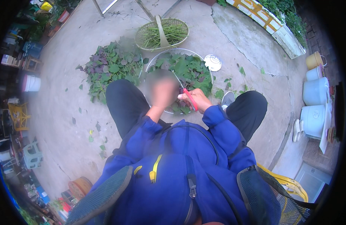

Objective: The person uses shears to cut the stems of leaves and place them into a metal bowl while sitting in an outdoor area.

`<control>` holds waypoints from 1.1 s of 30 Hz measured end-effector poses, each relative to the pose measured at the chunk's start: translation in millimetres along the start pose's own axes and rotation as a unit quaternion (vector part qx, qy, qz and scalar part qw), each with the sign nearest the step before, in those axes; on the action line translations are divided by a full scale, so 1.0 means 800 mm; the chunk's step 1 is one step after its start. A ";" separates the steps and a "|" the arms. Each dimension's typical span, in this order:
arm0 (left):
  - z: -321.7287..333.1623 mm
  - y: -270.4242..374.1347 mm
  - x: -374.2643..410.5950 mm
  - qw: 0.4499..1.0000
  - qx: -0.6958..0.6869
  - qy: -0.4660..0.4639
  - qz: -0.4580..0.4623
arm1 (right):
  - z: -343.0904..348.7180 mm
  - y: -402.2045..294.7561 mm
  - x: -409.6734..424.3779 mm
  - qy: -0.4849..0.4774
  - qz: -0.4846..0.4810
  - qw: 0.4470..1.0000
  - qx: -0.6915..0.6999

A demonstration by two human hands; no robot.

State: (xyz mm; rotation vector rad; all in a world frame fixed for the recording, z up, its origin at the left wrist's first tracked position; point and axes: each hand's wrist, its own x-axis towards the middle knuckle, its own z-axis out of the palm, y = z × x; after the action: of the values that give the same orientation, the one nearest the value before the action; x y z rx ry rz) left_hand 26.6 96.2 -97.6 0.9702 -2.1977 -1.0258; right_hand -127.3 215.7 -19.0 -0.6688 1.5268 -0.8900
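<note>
Red-handled scissors (pixel 191 100) are in my right hand (pixel 197 99), their metal blades angled up and left over a white slotted basket (pixel 208 63). Green and purple leaves (pixel 184 67) fill that basket. My left hand (pixel 165 91) is over its left part, close to the blades; a blur covers the fingers, so what they hold is hidden. To the left, a heap of leafy stems (pixel 112 66) lies on the concrete. Beyond the white basket stands a woven basket (pixel 182 44) with an arched handle, holding cut green stems (pixel 150 35).
A white round lid or disc (pixel 213 62) lies right of the basket. Loose leaves (pixel 227 81) are scattered on the floor near my shoe (pixel 228 99). Metal legs (pixel 144 9) stand at the top. Buckets (pixel 313 121) line the right, with a white bucket (pixel 31 83) and stool (pixel 33 154) at left.
</note>
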 end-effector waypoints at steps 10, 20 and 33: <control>-0.076 0.023 0.042 0.899 -0.401 0.127 -0.117 | -0.013 -0.007 -0.029 0.090 -0.030 0.995 0.027; -0.206 -0.037 0.260 0.852 -0.345 0.276 -0.282 | -0.015 -0.029 -0.031 0.101 -0.034 0.994 -0.023; -0.088 -0.266 0.467 0.764 -0.450 0.306 -0.346 | -0.019 -0.021 0.003 0.107 0.052 0.993 -0.022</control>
State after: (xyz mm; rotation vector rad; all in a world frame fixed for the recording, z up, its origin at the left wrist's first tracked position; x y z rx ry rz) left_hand -69.0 -322.6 -170.3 1.3505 -0.6004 -1.5535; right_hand -144.1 207.3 -5.9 -0.5327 1.7603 -0.8718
